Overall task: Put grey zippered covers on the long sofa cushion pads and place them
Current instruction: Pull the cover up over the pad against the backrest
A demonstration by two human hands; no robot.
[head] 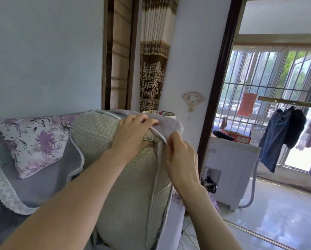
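Observation:
A long cream waffle-textured cushion pad (pixel 133 186) stands on end in front of me on the sofa. A grey zippered cover (pixel 169 126) with pale piping is pulled over its top right corner and hangs open down both sides. My left hand (pixel 131 136) presses on the pad's top corner and grips the cover's edge with its fingers. My right hand (pixel 180 156) pinches the cover's piped edge just right of the corner.
A purple floral pillow (pixel 33 141) leans on the sofa back to the left, over a grey throw with lace trim (pixel 5 192). A white appliance (pixel 230 170) stands right of the sofa. Clothes (pixel 281 134) hang on a rack in the balcony doorway.

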